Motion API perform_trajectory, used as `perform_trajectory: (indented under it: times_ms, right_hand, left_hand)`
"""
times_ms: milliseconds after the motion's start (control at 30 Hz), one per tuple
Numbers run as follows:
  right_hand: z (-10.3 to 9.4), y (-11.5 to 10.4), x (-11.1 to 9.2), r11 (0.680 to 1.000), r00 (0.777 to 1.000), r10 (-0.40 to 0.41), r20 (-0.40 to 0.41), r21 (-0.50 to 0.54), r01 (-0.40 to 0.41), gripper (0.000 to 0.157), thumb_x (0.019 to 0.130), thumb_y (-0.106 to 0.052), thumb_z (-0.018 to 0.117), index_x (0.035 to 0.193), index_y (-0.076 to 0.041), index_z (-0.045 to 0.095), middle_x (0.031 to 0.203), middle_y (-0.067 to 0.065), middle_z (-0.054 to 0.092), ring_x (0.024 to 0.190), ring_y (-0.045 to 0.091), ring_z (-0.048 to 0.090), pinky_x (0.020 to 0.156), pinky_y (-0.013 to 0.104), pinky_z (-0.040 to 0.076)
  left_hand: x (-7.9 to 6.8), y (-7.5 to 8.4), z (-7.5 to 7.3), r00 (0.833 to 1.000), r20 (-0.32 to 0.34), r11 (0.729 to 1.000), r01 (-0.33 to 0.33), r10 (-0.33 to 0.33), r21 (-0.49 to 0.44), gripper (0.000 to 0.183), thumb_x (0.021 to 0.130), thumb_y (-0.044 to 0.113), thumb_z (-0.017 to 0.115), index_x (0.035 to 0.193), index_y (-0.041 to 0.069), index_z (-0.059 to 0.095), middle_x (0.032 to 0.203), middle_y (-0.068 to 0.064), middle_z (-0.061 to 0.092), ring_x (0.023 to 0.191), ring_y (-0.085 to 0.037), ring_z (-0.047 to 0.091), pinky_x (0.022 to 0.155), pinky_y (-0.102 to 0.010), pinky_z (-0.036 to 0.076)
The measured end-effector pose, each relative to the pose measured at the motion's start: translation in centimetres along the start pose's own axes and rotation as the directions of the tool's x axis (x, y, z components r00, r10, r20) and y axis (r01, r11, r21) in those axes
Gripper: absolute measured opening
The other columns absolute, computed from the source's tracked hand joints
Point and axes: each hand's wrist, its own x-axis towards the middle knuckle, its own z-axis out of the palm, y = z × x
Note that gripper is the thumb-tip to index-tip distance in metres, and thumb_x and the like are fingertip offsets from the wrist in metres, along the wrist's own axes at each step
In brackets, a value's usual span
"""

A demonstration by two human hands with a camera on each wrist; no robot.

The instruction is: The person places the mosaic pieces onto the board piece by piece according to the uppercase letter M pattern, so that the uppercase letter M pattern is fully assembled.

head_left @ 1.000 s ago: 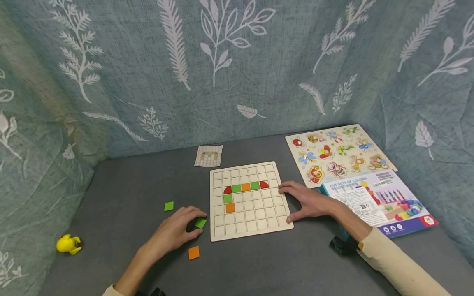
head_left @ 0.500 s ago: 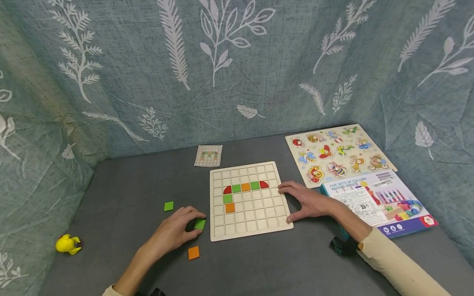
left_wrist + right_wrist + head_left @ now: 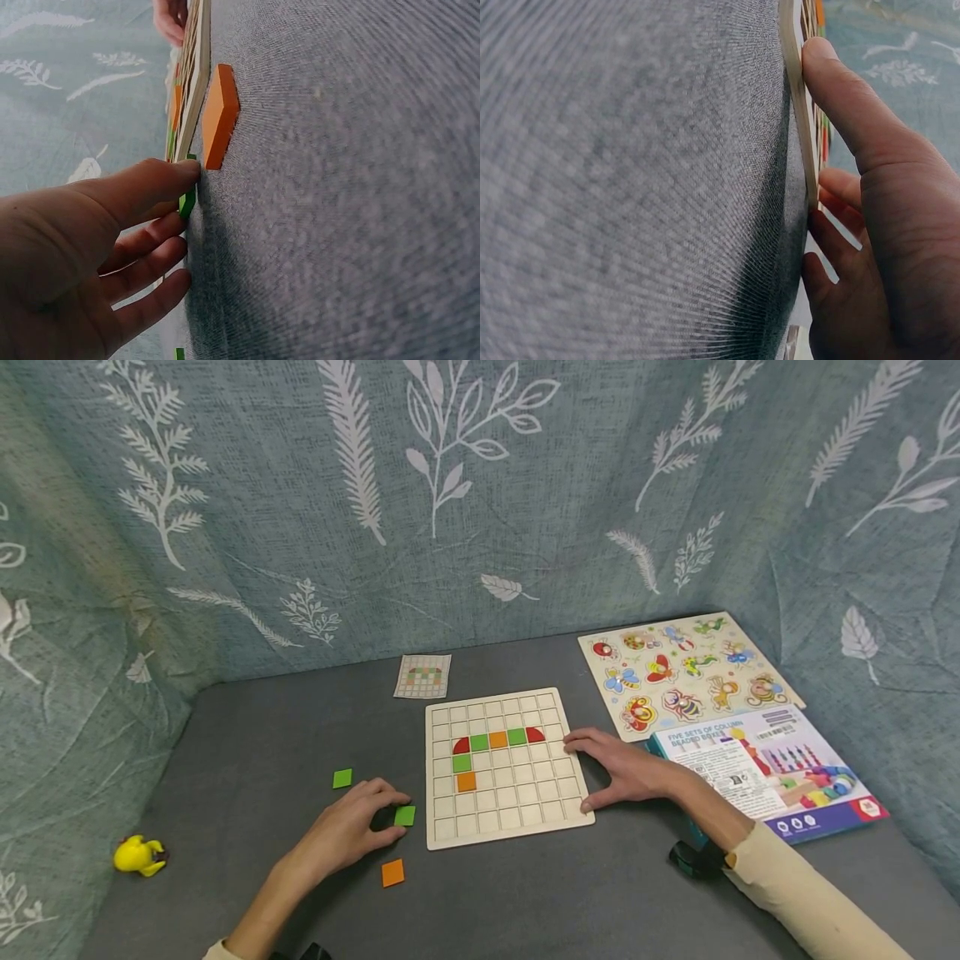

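Observation:
My left hand [image 3: 352,827] is low over the grey tabletop. Its thumb and forefinger stand at opposite sides of a green square tile [image 3: 405,816], which lies flat; in the head view a narrow gap shows between fingertips and tile. From the left wrist, the thumb covers part of that green tile [image 3: 187,205]. Just right of it lies a wooden grid board [image 3: 517,818], with red, green and orange pieces set in an arch-like outline. My right hand [image 3: 622,768] rests on the board's right edge, thumb and fingers spread along it.
An orange tile [image 3: 393,872] lies near the left hand, another green tile [image 3: 342,778] farther left. Behind the board is a small pattern card [image 3: 423,677]. A yellow toy [image 3: 138,856] stands far left. At right are an insect puzzle board [image 3: 675,668] and a cardboard box [image 3: 772,777].
The green tile by my left hand has turned slightly and shifted a little toward me. The left fingertips have moved slightly left, off its far side. My right hand stays put.

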Motion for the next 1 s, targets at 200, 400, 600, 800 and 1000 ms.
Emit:
perform_trajectory:
  times_ms: [200, 400, 600, 800, 1000]
  right_hand:
    - [0.09, 0.06, -0.03, 1.0, 1.0, 0.003, 0.0, -0.003, -0.003, 0.085, 0.076, -0.054, 0.077, 0.141, -0.011, 0.045, 0.149, 0.005, 0.037, 0.139, 0.024, 0.039, 0.107, 0.048, 0.039]
    - [0.18, 0.1, -0.09, 1.0, 1.0, 0.008, 0.002, -0.003, -0.008, 0.085, 0.075, -0.055, 0.077, 0.141, -0.011, 0.045, 0.149, 0.005, 0.038, 0.138, 0.024, 0.039, 0.107, 0.048, 0.039]
    - [0.11, -0.03, -0.07, 1.0, 1.0, 0.015, 0.004, -0.004, -0.015, 0.086, 0.075, -0.055, 0.077, 0.141, -0.01, 0.045, 0.149, 0.005, 0.038, 0.138, 0.024, 0.039, 0.108, 0.048, 0.039]
    - [-0.07, -0.2, -0.04, 1.0, 1.0, 0.021, 0.002, -0.004, -0.021, 0.086, 0.075, -0.054, 0.077, 0.141, -0.01, 0.045, 0.149, 0.005, 0.038, 0.138, 0.024, 0.039, 0.108, 0.048, 0.039]
    - [-0.11, -0.12, -0.02, 1.0, 1.0, 0.02, 0.002, -0.003, -0.02, 0.085, 0.075, -0.054, 0.077, 0.141, -0.011, 0.045, 0.149, 0.005, 0.037, 0.138, 0.024, 0.039, 0.108, 0.048, 0.039]
  left_hand:
    - [0.09, 0.02, 0.12, 1.0, 0.001, 1.0, 0.007, -0.007, 0.007, 0.033, 0.081, 0.026, 0.078, 0.113, 0.018, 0.071, 0.1, 0.01, 0.059, 0.093, -0.008, 0.054, 0.075, -0.031, 0.05]
    - [0.06, 0.11, 0.29, 1.0, -0.011, 1.0, 0.009, -0.009, 0.005, 0.03, 0.08, 0.026, 0.079, 0.108, 0.017, 0.072, 0.094, 0.012, 0.058, 0.086, -0.005, 0.052, 0.071, -0.026, 0.048]
    - [0.01, 0.01, 0.42, 1.0, -0.029, 1.0, -0.011, 0.011, -0.006, 0.026, 0.081, 0.024, 0.078, 0.106, 0.018, 0.072, 0.095, 0.011, 0.057, 0.085, -0.004, 0.054, 0.069, -0.023, 0.048]
    - [0.08, 0.02, 0.27, 0.999, -0.032, 1.0, -0.024, 0.024, 0.01, 0.025, 0.08, 0.026, 0.079, 0.104, 0.019, 0.073, 0.093, 0.011, 0.058, 0.083, -0.004, 0.053, 0.069, -0.024, 0.048]
    - [0.15, -0.01, 0.2, 0.999, -0.028, 0.999, -0.033, 0.034, 0.011, 0.025, 0.08, 0.027, 0.079, 0.102, 0.019, 0.072, 0.091, 0.012, 0.057, 0.081, -0.002, 0.05, 0.068, -0.022, 0.046]
